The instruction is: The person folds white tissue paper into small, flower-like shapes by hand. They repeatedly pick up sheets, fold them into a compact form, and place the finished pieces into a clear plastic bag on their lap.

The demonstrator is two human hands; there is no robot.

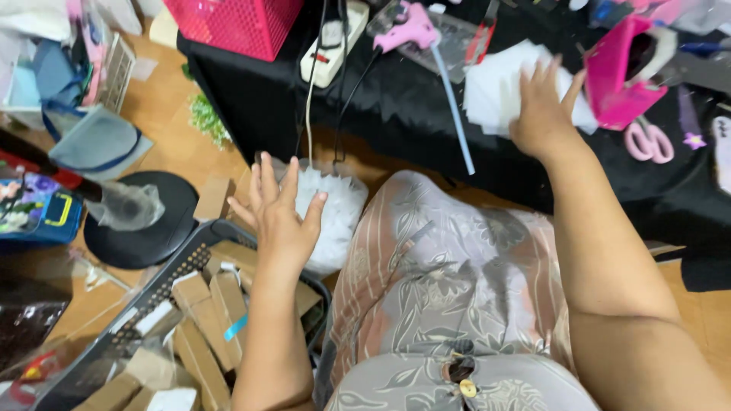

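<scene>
My left hand [280, 213] hovers with fingers spread over a clear bag of white stuffing [339, 217] on the floor, touching or just above its edge. Beneath my forearm stands a black basket [164, 278] of cardboard pieces. My right hand [542, 114] rests flat, fingers apart, on a stack of white sheets [495, 87] on the black-covered table [396, 114]. Neither hand grips anything. A patterned fabric over my lap [449, 304] fills the lower middle.
On the table lie a pink glue gun [411, 29] with a stick, a white power strip [331, 46], a pink basket [236, 23], a pink box [620, 76] and pink scissors [649, 141]. A round black stool [148, 221] and bags stand at left.
</scene>
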